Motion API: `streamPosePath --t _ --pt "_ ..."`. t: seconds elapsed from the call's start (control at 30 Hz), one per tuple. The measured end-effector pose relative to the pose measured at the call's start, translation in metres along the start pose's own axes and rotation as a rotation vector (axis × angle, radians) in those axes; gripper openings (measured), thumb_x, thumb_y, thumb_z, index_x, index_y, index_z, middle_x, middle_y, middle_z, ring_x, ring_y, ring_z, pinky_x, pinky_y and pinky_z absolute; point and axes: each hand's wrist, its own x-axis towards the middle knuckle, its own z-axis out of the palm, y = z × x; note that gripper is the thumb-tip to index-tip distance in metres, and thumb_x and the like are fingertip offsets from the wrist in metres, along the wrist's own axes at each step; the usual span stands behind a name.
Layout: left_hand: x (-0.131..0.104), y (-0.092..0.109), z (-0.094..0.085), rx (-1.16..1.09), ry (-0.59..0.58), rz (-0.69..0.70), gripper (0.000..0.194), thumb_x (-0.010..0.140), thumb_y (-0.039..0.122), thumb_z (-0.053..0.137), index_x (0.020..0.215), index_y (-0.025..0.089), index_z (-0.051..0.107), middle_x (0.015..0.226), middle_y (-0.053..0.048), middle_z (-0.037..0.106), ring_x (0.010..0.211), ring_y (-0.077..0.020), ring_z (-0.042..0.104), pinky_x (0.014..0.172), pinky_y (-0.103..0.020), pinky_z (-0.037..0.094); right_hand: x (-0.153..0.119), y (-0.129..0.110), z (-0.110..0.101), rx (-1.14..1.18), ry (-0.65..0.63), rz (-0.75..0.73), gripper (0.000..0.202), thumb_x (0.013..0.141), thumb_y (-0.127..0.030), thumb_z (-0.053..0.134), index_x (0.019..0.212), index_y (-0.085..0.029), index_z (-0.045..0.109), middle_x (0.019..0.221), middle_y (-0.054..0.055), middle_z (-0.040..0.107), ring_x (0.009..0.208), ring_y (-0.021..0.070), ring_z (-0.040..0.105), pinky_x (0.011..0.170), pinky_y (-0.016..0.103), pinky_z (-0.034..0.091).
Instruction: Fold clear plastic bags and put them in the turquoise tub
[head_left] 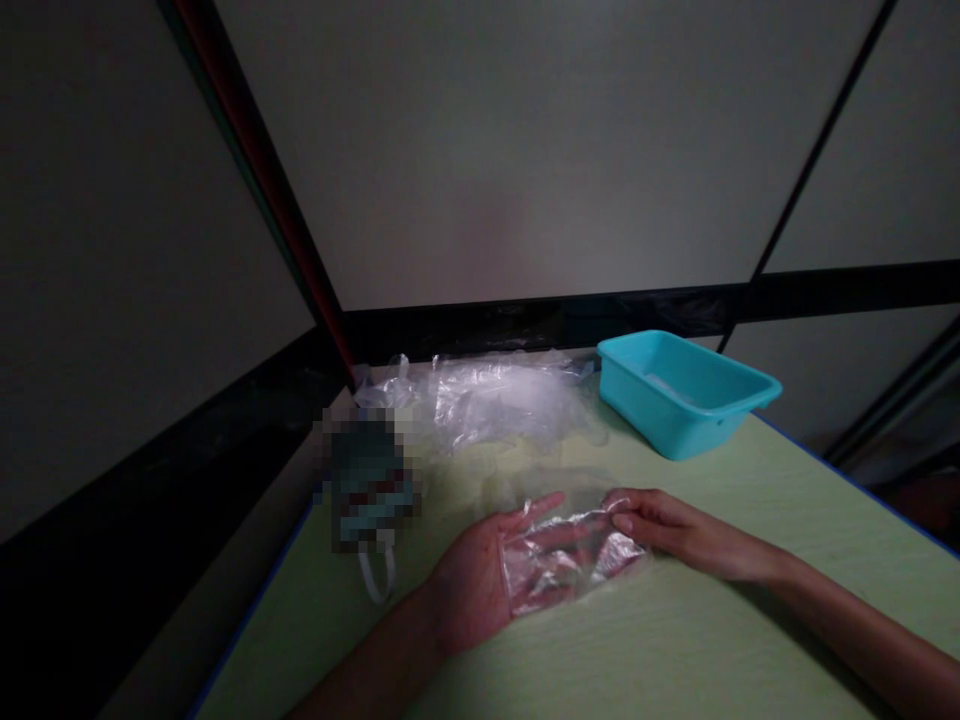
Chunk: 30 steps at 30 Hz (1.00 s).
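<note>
My left hand (474, 588) lies palm up with its fingers stretched out flat and the thumb apart. Over those fingers is a clear plastic bag (553, 566), and they show through the film. I cannot tell whether the fingers are inside the bag or only beneath it. At the bag's right end, my right hand (658, 522) pinches the film between thumb and fingers.
A heap of clear plastic bags (510, 400) lies at the back of the pale green table (720, 640). Right of it stands a turquoise basin (675, 410). On the left is a blurred dark object (369, 478) with a white loop (379, 575). Panelled walls border the table behind.
</note>
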Motion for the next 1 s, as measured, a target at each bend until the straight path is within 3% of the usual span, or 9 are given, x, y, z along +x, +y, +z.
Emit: streamPosePath --t 0.23,0.5,0.8,1.0 --pt "0.003 -0.001 -0.003 -0.015 -0.043 0.026 0.051 0.079 0.026 0.046 0.128 0.016 0.037 0.118 -0.015 0.055 0.102 -0.0275 0.054 0.076 -0.039 0.04 -0.001 0.0 0.001 0.322 -0.09 0.016 0.026 0.08 -0.03 0.057 0.1 -0.016 0.046 0.084 0.002 0.055 0.076 0.0136 0.055 0.07 0.029 0.042" --pt "0.002 0.001 -0.001 -0.011 -0.035 0.041 0.056 0.079 0.029 0.047 0.132 0.017 0.03 0.115 -0.014 0.056 0.101 -0.0274 0.054 0.071 -0.037 0.044 -0.002 0.005 -0.003 0.373 -0.16 -0.014 0.049 0.074 -0.013 0.063 0.113 -0.018 0.034 0.084 0.001 0.056 0.079 0.0122 0.056 0.066 0.024 0.041" --pt "0.002 0.0 -0.004 -0.018 -0.07 0.046 0.053 0.079 0.026 0.047 0.129 0.015 0.035 0.113 -0.015 0.057 0.103 -0.0287 0.053 0.078 -0.04 0.04 -0.002 0.006 -0.004 0.382 -0.159 -0.004 0.051 0.076 -0.014 0.061 0.117 -0.017 0.03 0.091 0.006 0.059 0.076 0.0119 0.057 0.066 0.027 0.041" --pt "0.002 0.005 -0.01 0.039 -0.043 0.169 0.05 0.075 0.018 0.05 0.124 0.012 0.041 0.114 -0.015 0.056 0.104 -0.0268 0.052 0.088 -0.04 0.034 -0.002 0.011 -0.006 0.397 -0.18 -0.003 0.047 0.077 -0.019 0.061 0.115 -0.017 0.033 0.087 0.004 0.058 0.076 0.0132 0.057 0.064 0.027 0.042"
